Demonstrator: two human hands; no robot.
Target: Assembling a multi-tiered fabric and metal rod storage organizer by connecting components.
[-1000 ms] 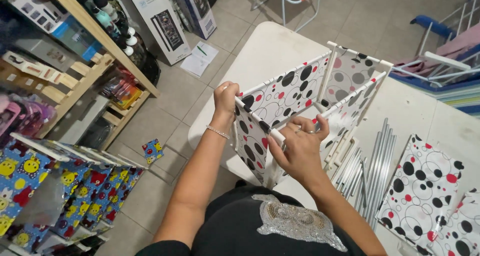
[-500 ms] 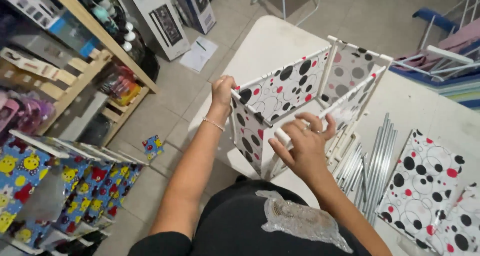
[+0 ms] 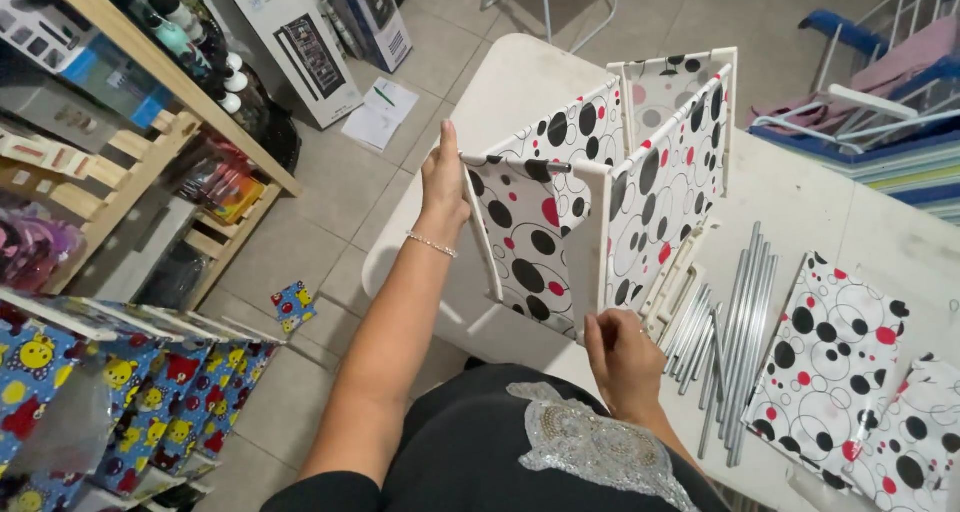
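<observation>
At the table edge, both hands now grip the dotted panel frame (image 3: 560,232), right hand (image 3: 622,357) dropped lower.

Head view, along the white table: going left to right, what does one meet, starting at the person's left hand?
Left hand gripping the edge of the upright white fabric panel frame with black and red dots → right hand at its base → bundle of grey metal rods → flat dotted fabric sheets.

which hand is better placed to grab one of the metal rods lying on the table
Right. The right hand sits at the frame's lower corner, right beside the metal rods; the left hand grips the dotted panel frame on the far side.
</observation>
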